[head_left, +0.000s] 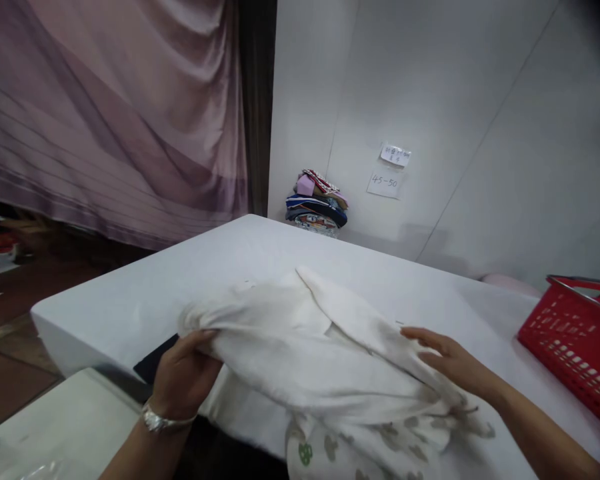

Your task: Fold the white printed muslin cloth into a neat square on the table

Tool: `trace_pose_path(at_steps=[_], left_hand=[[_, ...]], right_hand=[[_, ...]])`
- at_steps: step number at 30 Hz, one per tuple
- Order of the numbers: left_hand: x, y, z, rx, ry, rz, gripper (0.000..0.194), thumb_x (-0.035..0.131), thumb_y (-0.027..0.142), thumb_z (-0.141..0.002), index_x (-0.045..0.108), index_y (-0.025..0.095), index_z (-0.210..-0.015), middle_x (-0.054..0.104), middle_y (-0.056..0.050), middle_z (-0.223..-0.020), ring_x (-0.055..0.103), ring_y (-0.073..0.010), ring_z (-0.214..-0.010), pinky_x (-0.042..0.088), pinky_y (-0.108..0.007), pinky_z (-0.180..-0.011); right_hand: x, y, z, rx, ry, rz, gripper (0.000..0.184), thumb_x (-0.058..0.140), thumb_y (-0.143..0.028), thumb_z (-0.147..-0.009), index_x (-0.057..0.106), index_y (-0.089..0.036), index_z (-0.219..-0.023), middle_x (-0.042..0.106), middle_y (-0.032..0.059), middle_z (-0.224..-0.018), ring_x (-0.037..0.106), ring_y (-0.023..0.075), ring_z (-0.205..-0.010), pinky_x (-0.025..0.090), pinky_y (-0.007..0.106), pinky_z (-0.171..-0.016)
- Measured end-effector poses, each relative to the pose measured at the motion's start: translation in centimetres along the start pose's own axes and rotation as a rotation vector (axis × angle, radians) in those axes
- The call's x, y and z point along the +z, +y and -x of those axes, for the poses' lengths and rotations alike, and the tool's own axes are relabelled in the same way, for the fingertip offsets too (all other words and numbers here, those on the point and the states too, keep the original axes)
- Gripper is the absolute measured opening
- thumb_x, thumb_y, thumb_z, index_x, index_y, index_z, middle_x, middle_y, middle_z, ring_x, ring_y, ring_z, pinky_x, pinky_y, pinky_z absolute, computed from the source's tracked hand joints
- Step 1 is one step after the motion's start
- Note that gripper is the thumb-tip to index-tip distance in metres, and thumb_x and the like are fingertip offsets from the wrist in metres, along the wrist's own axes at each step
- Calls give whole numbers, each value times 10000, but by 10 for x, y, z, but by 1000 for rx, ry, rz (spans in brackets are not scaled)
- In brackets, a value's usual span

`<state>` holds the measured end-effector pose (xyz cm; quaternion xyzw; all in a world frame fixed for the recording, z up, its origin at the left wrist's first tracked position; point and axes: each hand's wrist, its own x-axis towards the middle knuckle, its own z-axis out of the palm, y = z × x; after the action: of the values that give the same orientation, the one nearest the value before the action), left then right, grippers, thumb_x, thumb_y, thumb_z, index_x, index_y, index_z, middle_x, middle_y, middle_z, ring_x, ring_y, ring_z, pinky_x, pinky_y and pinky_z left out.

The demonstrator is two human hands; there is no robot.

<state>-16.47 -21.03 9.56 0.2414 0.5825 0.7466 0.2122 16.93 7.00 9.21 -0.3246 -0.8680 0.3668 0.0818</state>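
A white garment (300,340) lies bunched on the white table (190,273), with a printed patch of green and grey shapes hanging over the near edge. My left hand (183,377) is closed on the garment's left edge near the table's front; a bracelet circles that wrist. My right hand (447,360) lies flat on the cloth's right side with the fingers stretched out and pointing left.
A red plastic basket (575,343) stands at the table's right edge. A stack of folded clothes (316,203) sits at the far corner by the white wall, beneath two paper notes (387,172). A mauve curtain (115,113) hangs at the left.
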Motion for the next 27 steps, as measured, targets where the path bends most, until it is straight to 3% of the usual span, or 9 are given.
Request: trace_pose_path(at_steps=[2, 4, 7, 10, 14, 17, 21, 24, 27], left_hand=[[4, -1, 1, -111, -11, 190, 261, 409, 189, -690, 611, 193, -525, 612, -29, -497, 636, -189, -681, 520, -243, -638], [7, -1, 4, -233, 0, 409, 158, 491, 178, -631, 614, 193, -534, 635, -37, -535, 635, -220, -775, 513, -281, -717], [3, 3, 10, -294, 2, 466, 182, 542, 297, -651, 663, 202, -749, 676, -32, -712, 609, -236, -860, 489, -323, -774], [-5, 3, 15, -181, -21, 153, 467, 527, 446, -699, 558, 236, -1115, 653, -36, -955, 573, -244, -944, 473, -331, -777], [-8, -12, 17, -14, -101, -629, 695, 557, 531, -683, 378, 252, -1294, 564, -62, -1137, 516, -275, -1043, 437, -352, -812], [5, -27, 11, 56, -208, -1025, 738, 505, 577, -706, 310, 238, -1332, 438, -85, -1298, 497, -281, -1074, 418, -380, -835], [40, -43, -12, 167, -275, -1294, 778, 457, 610, -713, 257, 219, -1356, 209, -92, -1442, 439, -298, -1149, 409, -383, -836], [65, -56, -34, 107, -367, -1388, 843, 507, 614, -667, 250, 202, -1356, 363, -131, -1357, 521, -291, -1045, 422, -374, -783], [78, -66, -46, 89, -469, -1445, 650, 563, 535, -654, 468, 187, -1195, 563, -116, -1112, 578, -268, -911, 418, -350, -750]], right_hand=[[14, -6, -30, 20, 79, 69, 631, 483, -462, -752, 362, -233, -1327, 336, 60, -1390, 341, 252, -1241, 348, 385, -963], [33, -10, -61, -25, 79, 194, 805, 542, -516, -704, 231, -218, -1384, 260, 68, -1426, 268, 249, -1280, 269, 381, -1016], [65, -18, -96, 35, 10, 390, 941, 603, -513, -653, 150, -177, -1405, 307, 140, -1394, 305, 307, -1248, 259, 418, -989], [82, -29, -111, 91, -71, 438, 897, 597, -468, -675, 173, -155, -1401, 502, 188, -1221, 460, 339, -1094, 330, 422, -883], [70, -38, -103, 30, -146, 372, 677, 540, -495, -722, 398, -179, -1303, 596, 122, -1105, 538, 278, -983, 375, 345, -822], [48, -41, -91, -34, -152, 221, 454, 443, -499, -790, 568, -201, -1108, 624, 69, -1059, 567, 229, -929, 407, 296, -786], [32, -53, -69, -39, -92, 34, 371, 444, -485, -791, 628, -190, -917, 670, 41, -879, 597, 220, -792, 445, 286, -675], [27, -63, -48, -27, -84, -100, 384, 459, -493, -787, 632, -181, -931, 675, 36, -863, 600, 217, -777, 456, 276, -650], [13, -57, -29, 50, -6, -302, 426, 491, -498, -775, 619, -167, -1011, 678, 43, -884, 609, 214, -783, 471, 274, -656]])
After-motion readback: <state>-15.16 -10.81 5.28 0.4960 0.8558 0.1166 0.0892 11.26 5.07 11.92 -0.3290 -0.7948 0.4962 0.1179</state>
